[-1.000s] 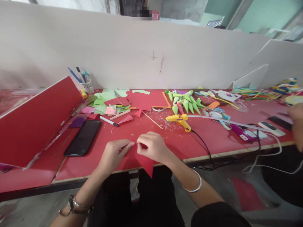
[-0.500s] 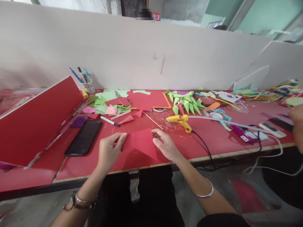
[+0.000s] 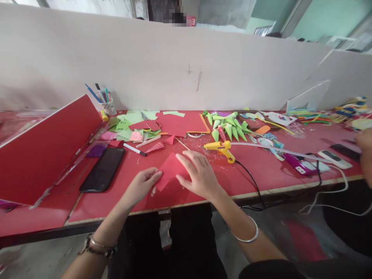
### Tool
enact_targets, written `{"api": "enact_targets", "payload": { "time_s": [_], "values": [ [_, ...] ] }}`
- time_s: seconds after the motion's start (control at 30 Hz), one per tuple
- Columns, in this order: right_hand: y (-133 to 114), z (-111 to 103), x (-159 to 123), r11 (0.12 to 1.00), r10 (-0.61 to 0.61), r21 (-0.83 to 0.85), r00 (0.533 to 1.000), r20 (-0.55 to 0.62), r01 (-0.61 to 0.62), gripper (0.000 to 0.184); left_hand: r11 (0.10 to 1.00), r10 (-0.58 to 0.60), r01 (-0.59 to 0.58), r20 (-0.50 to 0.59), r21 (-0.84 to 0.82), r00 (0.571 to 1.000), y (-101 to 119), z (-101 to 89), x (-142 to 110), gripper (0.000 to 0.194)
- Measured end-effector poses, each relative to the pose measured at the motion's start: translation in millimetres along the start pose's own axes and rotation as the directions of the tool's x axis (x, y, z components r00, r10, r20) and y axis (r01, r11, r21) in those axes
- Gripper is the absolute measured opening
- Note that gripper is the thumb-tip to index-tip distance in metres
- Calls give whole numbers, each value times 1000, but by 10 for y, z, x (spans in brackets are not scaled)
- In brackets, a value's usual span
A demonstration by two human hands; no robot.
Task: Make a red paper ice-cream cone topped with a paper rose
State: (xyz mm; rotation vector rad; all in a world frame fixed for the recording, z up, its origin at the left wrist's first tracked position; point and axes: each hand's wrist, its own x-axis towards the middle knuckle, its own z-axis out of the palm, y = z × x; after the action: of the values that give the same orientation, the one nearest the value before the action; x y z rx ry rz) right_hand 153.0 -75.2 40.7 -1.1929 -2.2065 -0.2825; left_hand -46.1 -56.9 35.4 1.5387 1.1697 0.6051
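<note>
A red paper sheet point(image 3: 169, 171) is being held at its left side by the left hand point(image 3: 146, 182), its thumb being pressed on the paper and its fingers being curled beneath. The sheet is being kept near the front edge of the bench point(image 3: 116, 207), between both hands, with one corner being pointed toward the back. By the right hand point(image 3: 199, 174) the sheet's right part is being covered; its fingers are being spread, with the thumb being held well apart from them, and whether the paper is being touched by them cannot be told.

Behind the right hand, a thin stick point(image 3: 182, 143) is being partly hidden. A yellow glue gun point(image 3: 219, 147) is being supported on the bench beyond that hand, near a cluster of green cones point(image 3: 231, 128). Toward the left, space is being taken up by a black phone point(image 3: 102, 170), a capped marker point(image 3: 134, 149) and a patterned red cone point(image 3: 155, 147). Pens are being held upright in a cup point(image 3: 108, 108) near the white partition point(image 3: 145, 69).
</note>
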Motion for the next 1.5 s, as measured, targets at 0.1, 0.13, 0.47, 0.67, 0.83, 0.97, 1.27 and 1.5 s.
{"api": "enact_targets", "payload": {
  "time_s": [0.1, 0.13, 0.47, 0.67, 0.83, 0.97, 1.27, 1.5],
  "values": [
    [-66, 25, -15, 975, -190, -120, 982, -21, 186, 31, 993, -32, 31, -8, -110, 999, 37, -18, 10, 32],
    [-85, 36, -16, 963, -231, -156, 972, -43, 221, 25, 992, -33, 32, -9, -124, 999, 64, -23, 2, 32],
    [-73, 48, 70, 979, -139, -169, 974, -176, 110, 17, 976, 187, -164, -174, 140, 967, 179, -92, -122, 50],
    [-23, 87, 99, 992, -127, 0, 991, -47, 127, 19, 536, 608, -459, 54, 708, 792, 140, -126, -108, 21],
    [1, 56, 144, 958, -174, 239, 983, 59, 155, 13, 422, 697, -520, 101, 743, 710, 93, -137, -63, 22],
    [-25, 47, 155, 919, -219, 360, 968, 122, 162, 6, 456, 677, -536, 114, 711, 727, 124, -96, -70, 25],
    [-79, 63, 163, 917, -219, 359, 972, 88, 174, 11, 620, 604, -537, 90, 572, 792, 196, -49, -131, 38],
    [54, 95, 36, 955, -120, 280, 992, 51, 101, 11, 738, 525, -418, -62, 530, 849, 139, -137, -150, 36]
  ]
}}
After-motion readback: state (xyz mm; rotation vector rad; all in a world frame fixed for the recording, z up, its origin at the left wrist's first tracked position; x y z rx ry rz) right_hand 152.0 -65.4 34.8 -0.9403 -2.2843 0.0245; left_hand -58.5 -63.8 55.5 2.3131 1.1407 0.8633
